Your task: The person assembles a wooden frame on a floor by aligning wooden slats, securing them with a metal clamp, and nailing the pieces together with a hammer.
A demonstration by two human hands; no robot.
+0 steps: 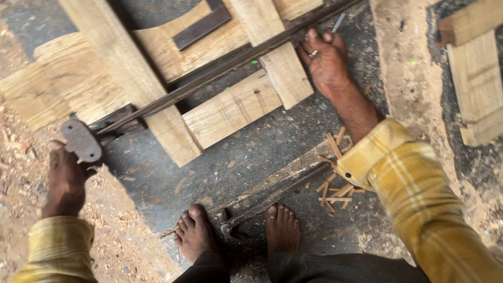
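a long metal bar clamp (220, 71) lies slantwise across the wooden frame (173, 84) on the floor. the left hand (65, 181) has its fingers clenched around the clamp's flat handle end (81, 140) at the near left. the right hand (327, 63) grips the bar at the far right, beside a nail (338, 22).

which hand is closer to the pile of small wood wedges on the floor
Right. The right hand is on the metal bar clamp, above the wood wedges. The left hand grips the clamp's end plate far across.
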